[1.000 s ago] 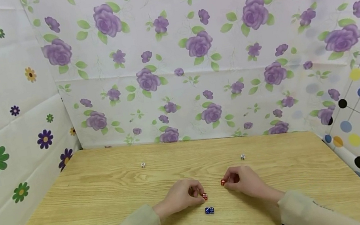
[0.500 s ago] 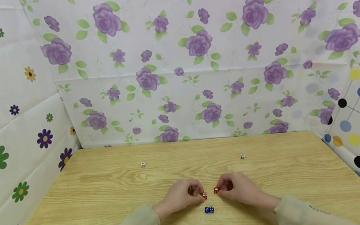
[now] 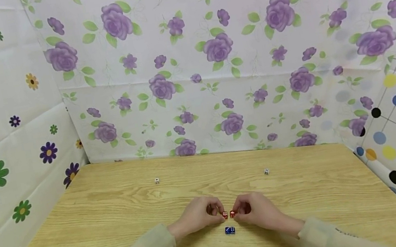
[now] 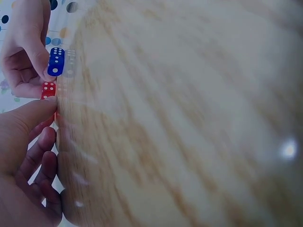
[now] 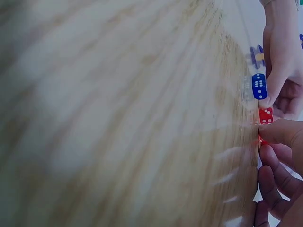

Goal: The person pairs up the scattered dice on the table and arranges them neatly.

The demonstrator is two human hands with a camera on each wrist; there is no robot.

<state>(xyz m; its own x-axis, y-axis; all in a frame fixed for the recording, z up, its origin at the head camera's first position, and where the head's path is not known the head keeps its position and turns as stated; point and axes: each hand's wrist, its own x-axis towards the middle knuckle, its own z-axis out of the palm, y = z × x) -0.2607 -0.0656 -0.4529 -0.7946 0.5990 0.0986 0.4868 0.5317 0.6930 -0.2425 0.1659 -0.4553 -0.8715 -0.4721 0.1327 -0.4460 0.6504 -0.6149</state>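
In the head view my left hand [image 3: 200, 214] pinches a red die [image 3: 225, 215] between thumb and forefinger, low on the table. Facing it, my right hand [image 3: 258, 211] pinches another red die [image 3: 232, 214]. A narrow gap separates the two. Just nearer to me sit two blue dice [image 3: 230, 230], side by side and touching. Both wrist views show a blue die [image 4: 56, 61] close to the fingertips, its neighbour hidden behind it. Red faces, such as the red die [image 5: 266, 115] in the right wrist view, peek out between the two hands; fingers cover the rest.
On the wooden table [image 3: 117, 208] a white die [image 3: 157, 181] lies at the back left and a second white die [image 3: 266, 171] at the back right. Flowered cloth [image 3: 189, 76] hangs behind the table, with patterned cloths along both sides.
My right hand has moved left and a little toward me with its red die, bringing it close to the other red die. My left hand and the blue dice have stayed put.
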